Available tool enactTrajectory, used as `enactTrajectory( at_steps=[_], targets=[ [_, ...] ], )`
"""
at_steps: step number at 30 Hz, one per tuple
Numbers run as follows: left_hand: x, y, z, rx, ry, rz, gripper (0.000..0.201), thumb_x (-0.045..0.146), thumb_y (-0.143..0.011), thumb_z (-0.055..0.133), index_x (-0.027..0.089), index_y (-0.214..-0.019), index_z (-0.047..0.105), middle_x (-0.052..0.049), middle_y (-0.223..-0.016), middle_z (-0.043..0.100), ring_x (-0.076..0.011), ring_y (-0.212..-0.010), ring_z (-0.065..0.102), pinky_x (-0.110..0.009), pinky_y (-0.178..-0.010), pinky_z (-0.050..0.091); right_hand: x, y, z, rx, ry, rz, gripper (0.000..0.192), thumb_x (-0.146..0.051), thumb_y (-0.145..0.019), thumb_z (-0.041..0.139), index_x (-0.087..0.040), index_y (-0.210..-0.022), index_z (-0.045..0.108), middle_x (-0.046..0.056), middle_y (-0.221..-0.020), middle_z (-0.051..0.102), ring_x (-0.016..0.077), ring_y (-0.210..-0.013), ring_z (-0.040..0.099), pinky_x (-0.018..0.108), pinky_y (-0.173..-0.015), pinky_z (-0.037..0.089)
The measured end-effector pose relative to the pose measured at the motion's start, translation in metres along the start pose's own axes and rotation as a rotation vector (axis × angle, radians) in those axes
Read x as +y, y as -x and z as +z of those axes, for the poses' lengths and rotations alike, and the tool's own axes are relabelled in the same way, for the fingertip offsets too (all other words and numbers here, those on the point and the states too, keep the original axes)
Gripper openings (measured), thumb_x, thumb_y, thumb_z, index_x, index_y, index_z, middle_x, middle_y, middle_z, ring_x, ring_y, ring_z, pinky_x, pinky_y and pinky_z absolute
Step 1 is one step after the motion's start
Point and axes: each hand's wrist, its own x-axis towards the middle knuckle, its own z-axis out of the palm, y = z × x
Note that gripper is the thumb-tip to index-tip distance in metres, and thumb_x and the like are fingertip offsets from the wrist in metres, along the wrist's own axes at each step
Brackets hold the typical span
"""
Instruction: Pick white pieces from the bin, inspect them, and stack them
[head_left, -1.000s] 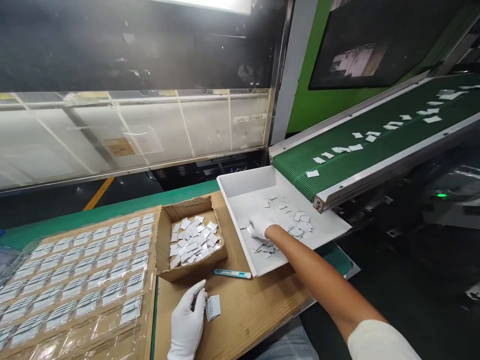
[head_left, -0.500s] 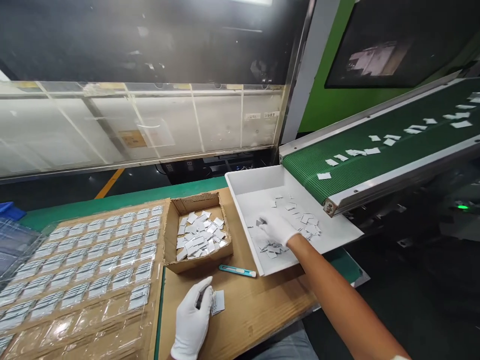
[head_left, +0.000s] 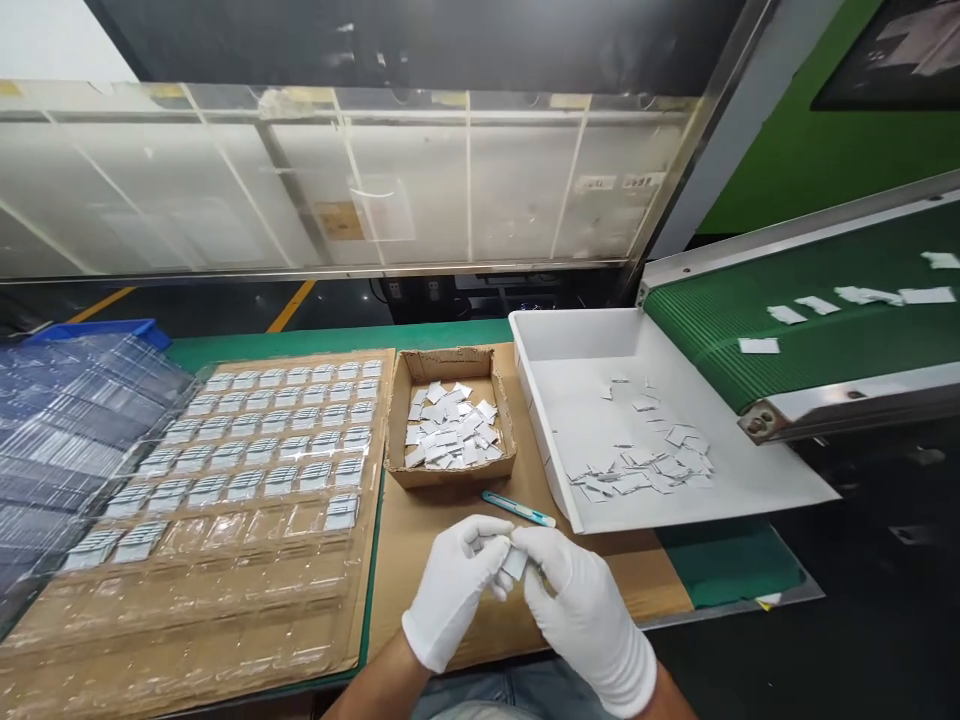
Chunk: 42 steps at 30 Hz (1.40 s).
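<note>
My left hand [head_left: 459,585], in a white glove, is closed on a small stack of thin, light-grey rectangular pieces [head_left: 514,562]. My right hand [head_left: 585,610], gloved too, pinches the same stack from the other side, fingertips close to the left ones. Fingers partly hide the stack, so how many pieces it has I cannot tell. Just beyond the hands lies a blue utility knife [head_left: 519,509] on the brown cardboard sheet [head_left: 420,530]. Behind it, a cardboard box [head_left: 450,480] holds many similar loose pieces.
To the right stands a white tray [head_left: 600,335] with scattered pieces, below the end of a green conveyor belt [head_left: 720,320] carrying more. On the left lies a clear blister tray [head_left: 225,590], its far rows filled with small stacks. Stacked clear trays [head_left: 75,430] rise at far left.
My right hand has come back from the white tray to my left hand, and both now hold the stack. My left hand has moved right relative to the box. The view has turned left.
</note>
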Motion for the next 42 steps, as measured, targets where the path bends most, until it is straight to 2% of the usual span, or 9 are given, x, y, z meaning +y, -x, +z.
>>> enactTrajectory(
  at_steps=[6,15,21,25,27,29,32,38,42],
  targets=[
    [-0.002,0.009,-0.007,0.135,-0.107,0.123,0.028,0.04,-0.073,0.067,0.014,-0.083,0.07,-0.004,-0.071,0.07,-0.0141,-0.055,0.06,-0.025,-0.051,0.051,-0.001,0.016,0.019,0.048,-0.263,0.324,0.036,-0.018,-0.083,0.062,-0.024,-0.118,0.061,0.007,-0.108,0.073,0.0214,-0.093,0.072,0.031,-0.083,0.059],
    [-0.009,0.004,-0.013,0.182,-0.276,0.248,0.032,0.044,-0.083,0.06,0.015,-0.088,0.073,-0.005,-0.076,0.074,-0.0179,-0.063,0.066,-0.026,-0.056,0.055,0.002,0.017,0.02,0.136,-0.366,0.453,0.035,-0.02,-0.082,0.067,-0.024,-0.117,0.064,0.006,-0.101,0.074,0.019,-0.078,0.071,0.03,-0.074,0.06],
    [0.045,-0.048,-0.044,0.389,-0.643,0.644,0.028,0.044,-0.084,0.06,0.021,-0.093,0.073,-0.004,-0.092,0.077,-0.0216,-0.086,0.071,-0.032,-0.085,0.055,0.002,0.016,0.006,0.23,-0.757,0.651,0.027,-0.037,-0.087,0.062,-0.023,-0.11,0.065,0.006,-0.09,0.073,0.0162,-0.065,0.068,0.027,-0.057,0.058],
    [0.078,-0.078,-0.059,0.428,-1.02,0.761,0.036,0.047,-0.085,0.052,0.021,-0.098,0.072,-0.009,-0.1,0.076,-0.0285,-0.096,0.07,-0.04,-0.09,0.053,0.022,0.008,-0.02,0.267,-0.489,0.586,0.026,-0.036,-0.091,0.057,-0.022,-0.112,0.064,0.006,-0.09,0.073,0.0187,-0.074,0.069,0.03,-0.067,0.057],
    [0.08,-0.078,-0.06,0.426,-1.167,0.765,0.04,0.047,-0.085,0.051,0.019,-0.108,0.069,-0.013,-0.11,0.073,-0.0331,-0.106,0.066,-0.047,-0.095,0.051,0.039,-0.007,-0.04,0.14,-0.167,0.531,0.025,-0.029,-0.094,0.051,-0.022,-0.114,0.063,0.007,-0.097,0.073,0.0205,-0.087,0.069,0.031,-0.078,0.055],
    [0.071,-0.068,-0.057,0.443,-1.186,0.816,0.042,0.044,-0.086,0.05,0.019,-0.116,0.065,-0.014,-0.117,0.07,-0.033,-0.112,0.063,-0.048,-0.099,0.048,0.061,-0.029,-0.059,-0.129,0.133,0.534,0.029,-0.022,-0.097,0.041,-0.021,-0.119,0.061,0.009,-0.114,0.069,0.0206,-0.105,0.065,0.031,-0.089,0.05],
    [0.042,-0.041,-0.049,0.44,-1.063,0.902,0.035,0.04,-0.087,0.054,0.021,-0.114,0.064,-0.011,-0.113,0.072,-0.0279,-0.104,0.067,-0.042,-0.1,0.05,0.094,-0.069,-0.073,-0.298,0.182,0.53,0.025,-0.018,-0.092,0.052,-0.017,-0.114,0.065,0.011,-0.115,0.069,0.0234,-0.108,0.063,0.031,-0.091,0.048],
    [-0.033,-0.011,-0.039,0.264,-0.811,0.572,0.041,0.045,-0.083,0.061,0.022,-0.117,0.065,-0.005,-0.095,0.078,-0.0229,-0.08,0.074,-0.033,-0.079,0.062,0.125,-0.129,-0.053,-0.669,0.25,0.472,0.02,-0.028,-0.091,0.063,-0.014,-0.106,0.065,0.007,-0.108,0.068,0.021,-0.097,0.066,0.042,-0.086,0.053],
    [-0.055,-0.01,-0.036,0.17,-0.737,0.41,0.039,0.048,-0.079,0.065,0.025,-0.11,0.071,-0.005,-0.088,0.079,-0.0231,-0.075,0.075,-0.031,-0.077,0.063,0.129,-0.135,-0.038,-0.811,0.306,0.424,0.023,-0.03,-0.092,0.064,-0.015,-0.109,0.064,0.007,-0.11,0.067,0.0211,-0.098,0.065,0.041,-0.085,0.054]
  ],
)
